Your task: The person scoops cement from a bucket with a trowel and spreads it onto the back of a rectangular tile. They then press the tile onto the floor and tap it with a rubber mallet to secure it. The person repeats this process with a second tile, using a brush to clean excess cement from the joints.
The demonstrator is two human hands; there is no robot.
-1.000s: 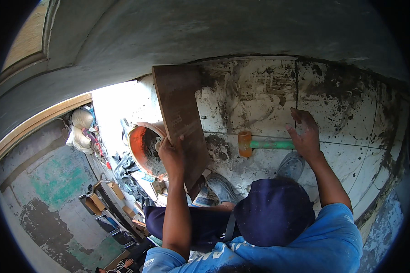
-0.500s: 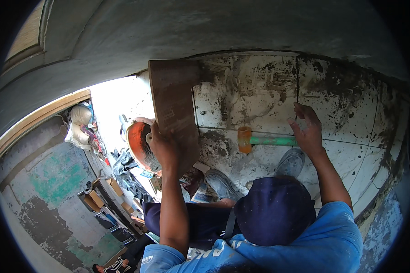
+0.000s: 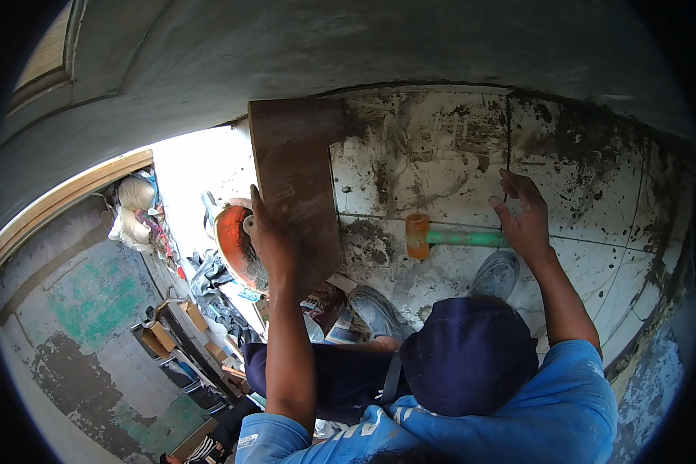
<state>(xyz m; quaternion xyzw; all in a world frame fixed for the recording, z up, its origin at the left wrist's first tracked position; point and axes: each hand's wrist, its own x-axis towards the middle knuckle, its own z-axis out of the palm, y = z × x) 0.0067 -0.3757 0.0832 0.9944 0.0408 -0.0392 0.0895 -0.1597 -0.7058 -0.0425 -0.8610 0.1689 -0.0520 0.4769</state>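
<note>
My left hand [image 3: 274, 243] is at the left edge of a brown rectangular tile-like slab [image 3: 301, 178]. One finger stretches along that edge and the thumb side lies against the face; the far fingers are partly hidden. Just beyond the hand sits an orange bowl [image 3: 228, 236] with grey mix in it, and a small pale round end [image 3: 248, 224] shows beside the fingers. My right hand [image 3: 527, 216] hangs over the floor with fingers apart and loosely bent, nothing in it. Below it lies a mallet with an amber head [image 3: 417, 237] and a green handle [image 3: 468, 238].
Stained white floor tiles [image 3: 441, 162] spread ahead, up to a grey wall [image 3: 379, 46]. My grey shoes [image 3: 495, 274] stand near the mallet. To the left are pale bags [image 3: 135, 205], crumpled dark cloth [image 3: 209, 274] and a pile of boxes and boards [image 3: 185, 340].
The slab has shifted slightly left. My left hand's fingers, earlier bent past its edge, now show one finger straight along it. My right hand has barely moved; the mallet lies still.
</note>
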